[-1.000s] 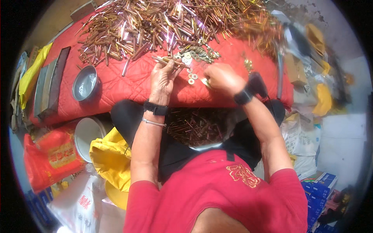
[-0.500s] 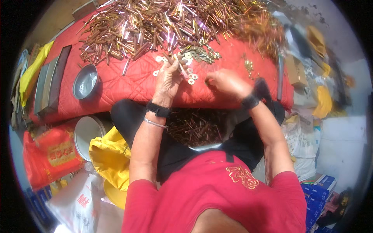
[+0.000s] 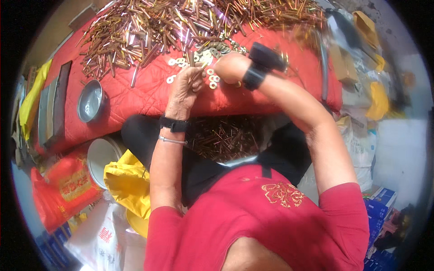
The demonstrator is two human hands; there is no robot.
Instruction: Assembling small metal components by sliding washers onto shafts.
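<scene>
My left hand (image 3: 184,88) is closed, its fingertips pinching a thin metal rod (image 3: 205,64) that points up and away. Close on its right, my right hand (image 3: 231,67) is curled with its fingertips turned toward the left hand's; what it holds is hidden. Pale brass-coloured washers (image 3: 213,81) lie loose around both hands on the red quilted cloth (image 3: 144,97). Beyond the fingers is a cluster of darker washers (image 3: 219,47) with small nuts beside it. A big heap of coppery metal rods (image 3: 149,34) spreads along the far side.
A grey metal bowl (image 3: 90,101) stands at left, near long flat bars (image 3: 55,106). More rods (image 3: 226,137) fill a container between my knees. At right lie a grey tube (image 3: 324,74) and a cardboard box (image 3: 344,67). Bags and a yellow cloth (image 3: 129,180) are at lower left.
My right hand has moved left and away from me, from the cloth's near part to beside my left fingertips. The left hand keeps its pinch; the whole view has shifted slightly.
</scene>
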